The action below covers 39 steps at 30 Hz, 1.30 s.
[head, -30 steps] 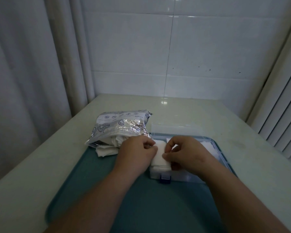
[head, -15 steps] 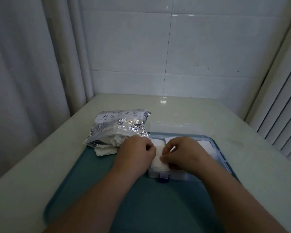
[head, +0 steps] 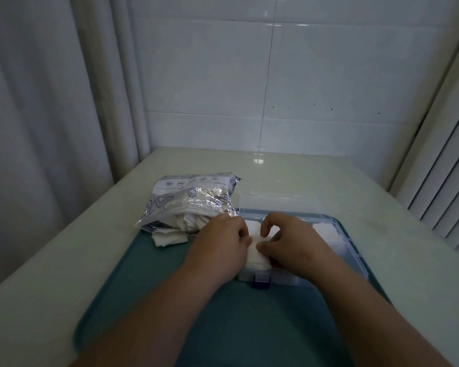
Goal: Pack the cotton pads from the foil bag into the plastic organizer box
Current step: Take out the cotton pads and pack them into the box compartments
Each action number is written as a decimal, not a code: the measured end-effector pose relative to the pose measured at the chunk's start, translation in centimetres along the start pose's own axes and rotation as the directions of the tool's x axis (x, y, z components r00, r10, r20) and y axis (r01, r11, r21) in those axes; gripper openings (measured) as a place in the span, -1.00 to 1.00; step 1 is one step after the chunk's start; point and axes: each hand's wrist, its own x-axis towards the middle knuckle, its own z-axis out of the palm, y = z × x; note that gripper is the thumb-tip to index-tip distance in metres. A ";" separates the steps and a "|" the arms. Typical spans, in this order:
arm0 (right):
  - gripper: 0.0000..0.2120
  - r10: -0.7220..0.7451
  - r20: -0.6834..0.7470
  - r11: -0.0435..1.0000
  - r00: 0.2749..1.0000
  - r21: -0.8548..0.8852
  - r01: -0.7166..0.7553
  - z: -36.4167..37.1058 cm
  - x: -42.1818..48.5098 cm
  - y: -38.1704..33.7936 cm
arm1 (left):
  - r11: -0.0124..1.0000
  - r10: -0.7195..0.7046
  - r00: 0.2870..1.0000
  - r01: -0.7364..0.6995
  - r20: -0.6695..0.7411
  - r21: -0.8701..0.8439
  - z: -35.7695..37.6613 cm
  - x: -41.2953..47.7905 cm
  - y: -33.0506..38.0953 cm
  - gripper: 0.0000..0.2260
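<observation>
A clear plastic organizer box (head: 353, 258) with a dark blue latch (head: 261, 281) lies open on a teal tray (head: 149, 300). Over its near-left compartment both hands hold a stack of white cotton pads (head: 256, 256). My left hand (head: 220, 247) grips the stack's left side, and my right hand (head: 294, 245) pinches its right side with thumb and fingers. More white pads (head: 326, 230) fill a compartment to the right. The silver foil bag (head: 194, 201) lies to the left of the box, its mouth open toward me, with loose pads (head: 168, 238) spilling out.
The tray sits on a pale tabletop (head: 329, 181) set in a corner. The box's clear lid (head: 276, 201) lies open behind it. A curtain (head: 51, 102) hangs on the left, a tiled wall stands behind, and slatted blinds (head: 445, 181) are on the right.
Both hands have stayed on the pad stack over the box's near-left compartment, working it slightly lower; my right fingers have spread a little. The bag and box have not moved.
</observation>
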 end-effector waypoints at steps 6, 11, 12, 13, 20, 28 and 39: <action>-0.87 -0.020 -0.005 0.997 1.000 -0.072 0.020 0.1 0.1 -0.2 | 0.997 -0.063 0.998 0.064 -0.020 0.035 0.0 0.2 0.3 -0.93; -0.89 -0.021 0.055 1.000 0.998 0.006 0.021 -0.4 0.0 -0.1 | 0.998 -0.060 0.998 0.060 -0.005 -0.020 0.2 0.2 0.1 -0.90; -0.91 -0.008 0.069 0.998 0.998 0.056 0.004 -0.6 0.0 0.0 | 0.998 -0.054 0.998 0.054 0.015 -0.023 0.0 0.2 0.0 -0.91; -0.92 0.006 0.088 0.994 0.996 0.106 -0.015 -0.8 -0.1 0.1 | 0.998 -0.051 0.998 0.053 0.042 -0.041 -0.3 0.1 -0.2 -0.89; -0.75 0.028 0.187 0.986 0.982 0.157 -0.058 -1.9 -0.5 0.0 | 0.993 -0.075 0.963 0.096 0.260 -0.070 -1.9 0.4 -1.0 -0.70; -0.70 0.028 0.175 0.998 0.984 -0.065 -0.017 -1.2 -0.2 -0.6 | 0.998 -0.053 0.928 0.040 0.369 0.043 -2.1 1.1 -0.6 -0.68; -0.67 0.048 0.133 0.998 0.990 -0.034 -0.044 -1.4 -0.2 -0.3 | 0.999 -0.038 0.943 0.037 0.330 0.009 -1.9 0.7 -0.7 -0.67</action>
